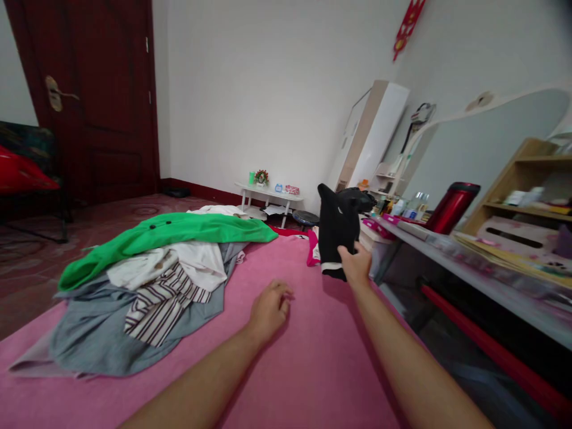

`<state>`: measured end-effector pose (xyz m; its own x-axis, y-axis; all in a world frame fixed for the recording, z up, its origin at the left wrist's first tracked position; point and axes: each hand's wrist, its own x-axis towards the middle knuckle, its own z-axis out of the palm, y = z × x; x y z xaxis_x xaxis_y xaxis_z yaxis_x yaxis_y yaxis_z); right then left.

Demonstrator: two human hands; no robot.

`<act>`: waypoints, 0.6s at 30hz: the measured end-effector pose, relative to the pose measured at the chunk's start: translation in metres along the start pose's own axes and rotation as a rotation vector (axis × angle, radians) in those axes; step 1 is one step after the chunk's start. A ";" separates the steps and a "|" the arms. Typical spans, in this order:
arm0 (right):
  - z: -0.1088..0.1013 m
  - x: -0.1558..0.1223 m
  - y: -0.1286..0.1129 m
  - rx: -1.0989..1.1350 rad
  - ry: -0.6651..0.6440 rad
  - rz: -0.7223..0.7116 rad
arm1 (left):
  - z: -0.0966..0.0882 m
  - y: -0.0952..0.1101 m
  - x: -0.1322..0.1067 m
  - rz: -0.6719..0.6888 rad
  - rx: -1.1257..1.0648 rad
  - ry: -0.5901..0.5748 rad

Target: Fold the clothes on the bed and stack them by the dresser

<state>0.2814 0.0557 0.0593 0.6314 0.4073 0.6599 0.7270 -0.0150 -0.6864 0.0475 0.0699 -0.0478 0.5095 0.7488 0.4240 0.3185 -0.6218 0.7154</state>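
Observation:
A folded black garment (338, 229) with a white stripe near its lower edge is gripped in my right hand (356, 265), lifted above the right side of the pink bed cover (295, 345). My left hand (270, 307) hovers low over or rests on the cover, I cannot tell which; its fingers are loosely curled apart with nothing seen in them. Left of it lies a heap of clothes: a green garment (179, 233) with dark buttons on top, a white one (201, 262), a brown-and-white striped one (167, 304) and a grey one (98, 339).
Beyond the black garment lies a pink-and-white piece of cloth (314, 247), partly hidden. Close on the right stands a dressing table (482, 280) with a mirror (487, 149) and a red flask (451, 208). A low white table (268, 192) stands by the far wall.

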 end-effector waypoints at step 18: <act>0.027 0.103 0.145 -0.610 -0.218 0.112 | 0.005 0.006 0.003 0.045 0.119 -0.083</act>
<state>0.4447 0.1207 0.0195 0.6895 0.5479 0.4737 0.7232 -0.5569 -0.4085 0.0554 0.0671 -0.0447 0.5885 0.7009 0.4031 0.3835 -0.6809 0.6240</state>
